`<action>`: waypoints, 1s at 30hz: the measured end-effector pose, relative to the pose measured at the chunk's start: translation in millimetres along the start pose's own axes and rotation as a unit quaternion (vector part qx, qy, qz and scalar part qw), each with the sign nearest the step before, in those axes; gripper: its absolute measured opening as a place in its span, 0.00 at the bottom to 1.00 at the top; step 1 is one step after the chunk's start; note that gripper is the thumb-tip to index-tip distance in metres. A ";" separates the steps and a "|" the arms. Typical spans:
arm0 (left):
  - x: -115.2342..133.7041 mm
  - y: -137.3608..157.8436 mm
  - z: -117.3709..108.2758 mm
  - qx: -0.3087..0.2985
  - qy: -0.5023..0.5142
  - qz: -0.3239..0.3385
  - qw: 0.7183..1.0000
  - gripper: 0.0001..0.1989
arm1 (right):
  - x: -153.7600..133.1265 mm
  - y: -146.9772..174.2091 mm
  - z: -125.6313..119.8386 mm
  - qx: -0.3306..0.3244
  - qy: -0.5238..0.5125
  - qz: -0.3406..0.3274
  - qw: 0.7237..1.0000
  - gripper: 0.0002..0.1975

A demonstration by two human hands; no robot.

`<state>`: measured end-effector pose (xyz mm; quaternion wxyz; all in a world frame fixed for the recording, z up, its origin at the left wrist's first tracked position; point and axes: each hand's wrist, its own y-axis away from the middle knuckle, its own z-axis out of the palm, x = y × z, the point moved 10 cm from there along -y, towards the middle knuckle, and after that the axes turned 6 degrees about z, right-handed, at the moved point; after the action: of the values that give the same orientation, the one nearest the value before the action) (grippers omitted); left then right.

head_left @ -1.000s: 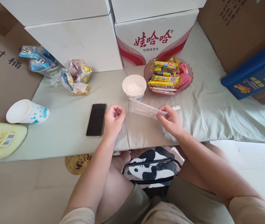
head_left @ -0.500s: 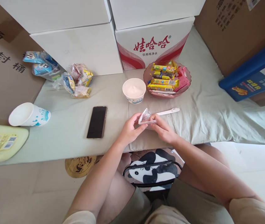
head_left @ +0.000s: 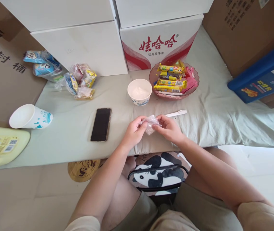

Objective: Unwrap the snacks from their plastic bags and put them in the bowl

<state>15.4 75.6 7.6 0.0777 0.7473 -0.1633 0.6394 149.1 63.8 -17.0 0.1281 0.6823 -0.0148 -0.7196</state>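
Note:
Between both hands is a small clear plastic bag (head_left: pixel 151 124), crinkled and see-through; whether anything lies inside I cannot tell. My left hand (head_left: pixel 135 131) pinches its left edge between thumb and fingers. The right edge is pinched by my right hand (head_left: pixel 169 128). Just behind my right fingers a white pen-like knife (head_left: pixel 176 113) lies on the cloth. Beyond the hands stands a white paper bowl (head_left: pixel 139 91) with something white in it. A pink glass bowl (head_left: pixel 194 91) beside it holds yellow-wrapped snack sticks (head_left: pixel 170 84) and a pink packet (head_left: pixel 189 80).
A phone (head_left: pixel 100 124) lies left of my hands on the cloth-covered table (head_left: pixel 71 128). Farther left are a tipped paper cup (head_left: pixel 30 117), a pale yellow bottle (head_left: pixel 4 146) and wrapped snacks (head_left: pixel 81 80). White boxes (head_left: pixel 79 51) line the back; a blue container (head_left: pixel 262 75) leans at right.
The plastic bag has been turned and hangs lower between the fingers, more spread out. My right hand has shifted slightly right and up. The view has moved a little.

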 end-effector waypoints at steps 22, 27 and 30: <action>20.0 -3.9 -17.8 0.023 -0.116 0.046 0.992 0.06 | -142.8 -102.0 25.6 0.104 0.524 -0.168 0.829 0.11; 22.5 -6.7 -16.4 0.016 -0.121 0.038 0.992 0.07 | -71.2 -186.6 57.8 -0.069 0.658 0.046 0.749 0.17; 27.2 -5.0 -17.1 0.012 -0.111 0.043 0.993 0.07 | -51.9 -200.8 58.2 -0.087 0.665 0.075 0.738 0.18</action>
<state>4.7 81.8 37.6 0.0228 0.8069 -0.1949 0.5572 60.6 259.7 -1.7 0.2176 0.9698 0.0863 -0.0686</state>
